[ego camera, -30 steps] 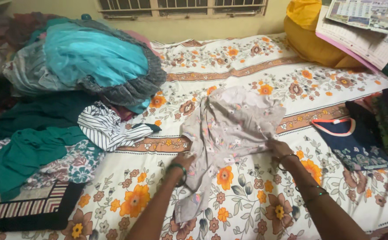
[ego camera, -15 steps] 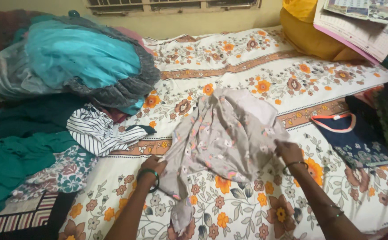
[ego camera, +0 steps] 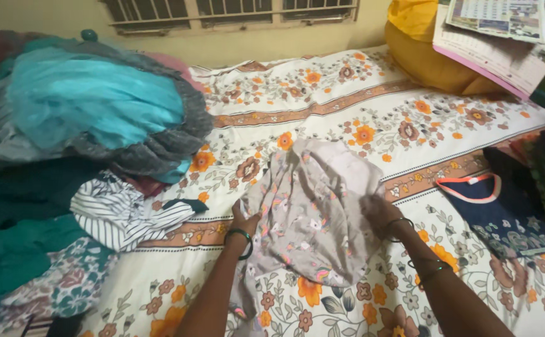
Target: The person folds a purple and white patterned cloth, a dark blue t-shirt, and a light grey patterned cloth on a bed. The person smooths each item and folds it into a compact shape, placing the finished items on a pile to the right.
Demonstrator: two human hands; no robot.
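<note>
Garment (ego camera: 313, 212): a grey piece with small coloured prints, lying crumpled in the middle of the bed, on a white bedsheet (ego camera: 347, 100) patterned with orange flowers. The left hand (ego camera: 244, 221) grips its left edge, fingers closed on a pinch of the cloth; a dark bangle sits on that wrist. The right hand (ego camera: 381, 215) holds the right edge, its grip likewise closed on the fabric, with thin bangles on the wrist and forearm. Both arms reach in from the bottom of the view, and the cloth bunches up between the two hands, its lower end trailing toward the person.

Just left of the left hand lies a striped top (ego camera: 126, 212), white with dark lines. Behind it rises a heap of clothes (ego camera: 91, 112) in teal and grey. To the right, near the right arm but apart from it, lies a navy top (ego camera: 503, 212) with an orange neckline. A yellow pillow (ego camera: 422, 50) sits at the far right corner, papers (ego camera: 503, 37) resting on it.
</note>
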